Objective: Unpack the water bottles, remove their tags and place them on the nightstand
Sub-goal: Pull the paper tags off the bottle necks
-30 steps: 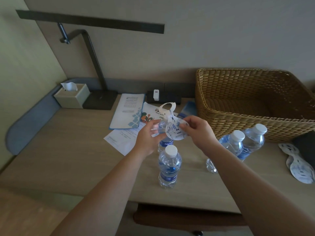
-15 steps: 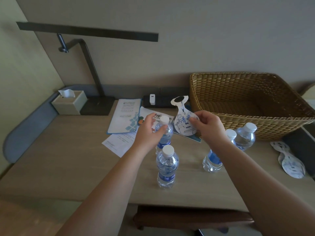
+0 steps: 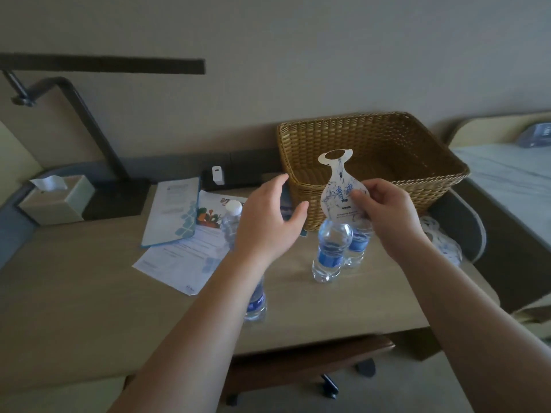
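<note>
Right hand [image 3: 384, 216] pinches a vase-shaped paper tag [image 3: 340, 186] between thumb and curled fingers, holding it upright in the air in front of the wicker basket [image 3: 417, 162], its ring-shaped top uppermost. Left hand [image 3: 268, 225] hangs beside it with fingers spread and relaxed, holding nothing, the palm turned toward the tag.

Two water bottles stand close together on the counter [image 3: 89, 293] just below the tag: the nearer bottle [image 3: 329, 251] and, touching or nearly touching it behind, a second bottle [image 3: 357, 242], whose top is hidden by the right hand. Left of them, a white-capped bottle [image 3: 231, 222] shows beside the left wrist, and the blue-labelled base of another bottle [image 3: 256, 305] peeks out under the left forearm; I cannot tell how these two sit relative to each other.

More tags [image 3: 441, 242] lie in a loose pile on the counter at the far right, behind the right wrist. Papers and a leaflet [image 3: 173, 213] are scattered at left, with a tissue box [image 3: 56, 198] and the dark base of a desk lamp [image 3: 116, 198] at the back. A bed [image 3: 512, 177] sits beyond the counter's right end.
</note>
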Available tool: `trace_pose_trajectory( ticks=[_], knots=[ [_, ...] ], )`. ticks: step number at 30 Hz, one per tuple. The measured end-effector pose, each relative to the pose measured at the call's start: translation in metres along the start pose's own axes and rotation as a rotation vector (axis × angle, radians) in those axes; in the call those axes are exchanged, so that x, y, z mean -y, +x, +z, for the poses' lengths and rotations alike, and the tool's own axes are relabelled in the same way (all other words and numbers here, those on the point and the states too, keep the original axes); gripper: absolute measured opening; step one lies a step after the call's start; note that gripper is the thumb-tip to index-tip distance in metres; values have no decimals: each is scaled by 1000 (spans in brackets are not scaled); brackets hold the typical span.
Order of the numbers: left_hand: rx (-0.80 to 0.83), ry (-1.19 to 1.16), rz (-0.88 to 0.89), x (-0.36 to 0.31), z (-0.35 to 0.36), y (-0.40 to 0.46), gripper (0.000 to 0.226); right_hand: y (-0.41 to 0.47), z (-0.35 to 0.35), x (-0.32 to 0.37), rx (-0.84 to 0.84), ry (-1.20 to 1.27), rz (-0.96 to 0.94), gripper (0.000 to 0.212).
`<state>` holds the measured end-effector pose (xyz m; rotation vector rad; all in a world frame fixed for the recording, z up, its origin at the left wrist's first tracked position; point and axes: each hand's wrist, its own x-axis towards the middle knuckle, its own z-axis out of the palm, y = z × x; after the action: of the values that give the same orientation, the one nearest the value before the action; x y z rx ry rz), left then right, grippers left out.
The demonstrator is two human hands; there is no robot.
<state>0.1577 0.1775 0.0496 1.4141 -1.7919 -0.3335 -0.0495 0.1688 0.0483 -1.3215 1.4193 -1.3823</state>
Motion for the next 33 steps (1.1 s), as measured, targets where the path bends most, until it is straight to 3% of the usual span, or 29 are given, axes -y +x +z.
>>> trace_pose_trajectory(
  ticks=[8, 18, 23, 33],
  knots=[
    [33, 43, 120, -77, 68, -9, 58, 10, -96, -33, -91, 58, 40, 9],
    [27, 98, 48, -150, 181, -12, 54, 40, -228, -109, -68, -18, 235, 6],
    [90, 143, -10, -149, 213, -19, 55, 54, -252, -159, -81, -107, 359, 5],
    [212, 177, -105, -129, 241, -29, 55, 82, -245, -214, -125, -380, 412, 18]
  ],
)
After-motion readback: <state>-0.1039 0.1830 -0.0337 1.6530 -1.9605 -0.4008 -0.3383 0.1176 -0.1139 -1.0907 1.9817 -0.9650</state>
